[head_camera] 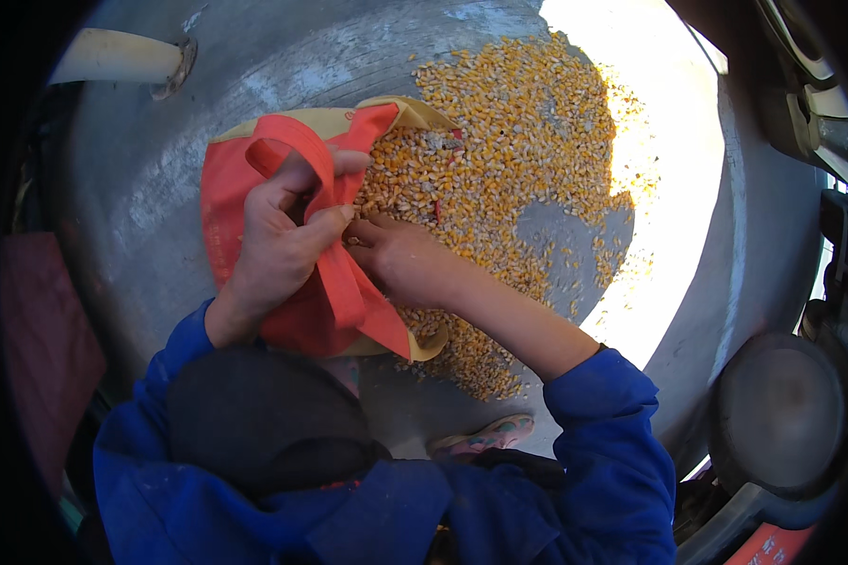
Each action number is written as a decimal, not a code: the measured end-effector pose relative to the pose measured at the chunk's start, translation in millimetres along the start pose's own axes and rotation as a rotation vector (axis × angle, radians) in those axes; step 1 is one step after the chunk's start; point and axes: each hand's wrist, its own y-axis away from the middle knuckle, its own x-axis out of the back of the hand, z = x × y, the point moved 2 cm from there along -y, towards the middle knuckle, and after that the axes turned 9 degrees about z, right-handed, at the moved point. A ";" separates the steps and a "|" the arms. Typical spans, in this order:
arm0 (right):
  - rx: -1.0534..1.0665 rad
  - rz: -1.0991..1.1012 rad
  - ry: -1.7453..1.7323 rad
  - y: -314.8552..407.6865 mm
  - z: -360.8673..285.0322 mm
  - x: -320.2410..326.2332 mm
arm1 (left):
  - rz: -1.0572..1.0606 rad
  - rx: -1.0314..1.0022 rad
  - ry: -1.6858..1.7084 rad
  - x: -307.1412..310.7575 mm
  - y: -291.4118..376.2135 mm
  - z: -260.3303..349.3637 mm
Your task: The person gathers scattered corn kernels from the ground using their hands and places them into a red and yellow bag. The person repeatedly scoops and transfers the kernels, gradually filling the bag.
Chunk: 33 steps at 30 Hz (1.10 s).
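A red and tan fabric tote bag (290, 304) lies on its side on the grey floor, its mouth facing right. Corn kernels (509, 148) spread from inside the mouth across the floor. My left hand (286, 226) grips the bag's upper panel at the rim, thumb and fingers pinched on the cloth, with the red strap looped over it. Right beside it, my right hand (403, 258) reaches into the mouth among the kernels; its fingertips are partly hidden by the bag's edge, so what they hold does not show. Small red bits lie among the kernels.
A pale pipe (124, 56) stands at the upper left. Bright sunlight falls on the floor at right, over some kernels. A round dark object (781, 413) and a vehicle-like frame are at the right edge. A patterned shoe (487, 436) is below the corn.
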 end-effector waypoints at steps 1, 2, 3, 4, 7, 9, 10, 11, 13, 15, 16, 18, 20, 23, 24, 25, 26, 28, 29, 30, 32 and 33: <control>-0.044 -0.043 -0.007 6.1 7.5 17.5 | 0.005 0.025 0.027 0.7 -0.2 -0.6; -0.103 -0.070 -0.011 12.1 16.7 37.7 | 0.002 0.040 0.028 1.3 -0.1 -0.9; -0.150 -0.066 0.008 12.7 28.7 56.5 | -0.001 0.057 0.029 2.3 0.1 -1.0; -0.206 -0.005 0.036 10.1 43.2 75.9 | -0.002 0.077 0.036 3.7 0.2 -1.0; -0.278 0.286 0.148 -12.7 92.1 119.7 | -0.022 0.039 0.000 6.5 0.2 0.5; -0.248 0.333 0.432 -40.1 128.2 128.8 | -0.016 0.038 -0.023 7.5 0.6 1.0; -0.190 0.306 0.518 -52.1 142.5 126.0 | -0.016 0.036 -0.034 7.3 0.7 1.0; -0.133 0.278 0.605 -61.6 154.3 120.9 | -0.008 0.050 -0.032 6.8 1.0 0.4; -0.096 0.217 0.671 -65.3 171.2 111.8 | 0.007 0.079 -0.029 5.5 1.2 -0.9; -0.134 0.153 0.626 -61.4 181.8 105.3 | 0.025 0.075 -0.008 3.3 0.8 -2.1; -0.125 0.151 0.564 -54.4 183.4 105.5 | 0.030 0.073 0.003 2.5 0.8 -2.1; -0.140 0.138 0.464 -37.0 183.4 109.5 | 0.030 0.076 -0.011 1.2 0.0 -2.6; -0.184 0.075 0.403 -15.8 178.4 113.9 | 0.031 0.053 -0.052 0.4 -0.6 -2.6; -0.221 0.016 0.300 17.7 158.8 114.3 | 0.057 0.100 -0.059 -0.7 0.4 -4.0; -0.201 0.015 0.306 29.5 149.2 112.7 | 0.060 0.077 -0.082 -1.0 1.4 -3.5; -0.242 -0.035 0.346 40.3 142.3 112.6 | 0.061 0.077 -0.098 -1.6 2.7 -3.7; -0.225 -0.011 0.198 50.7 135.6 115.7 | 0.061 0.076 -0.115 -1.8 3.8 -3.8; -0.255 -0.037 -0.059 69.4 134.4 128.7 | 0.059 0.074 -0.156 -1.9 5.6 -4.3; -0.289 0.077 0.051 75.0 145.7 148.1 | 0.059 0.074 -0.181 -1.6 6.6 -4.5; -0.181 0.218 0.143 78.3 159.7 172.5 | 0.061 0.073 -0.205 -1.2 7.5 -4.6; -0.256 0.570 0.443 76.7 208.3 223.3 | 0.069 0.074 -0.218 -0.3 8.4 -4.8; -0.523 0.575 0.306 80.4 237.3 233.8 | 0.079 0.070 -0.225 0.1 8.8 -4.6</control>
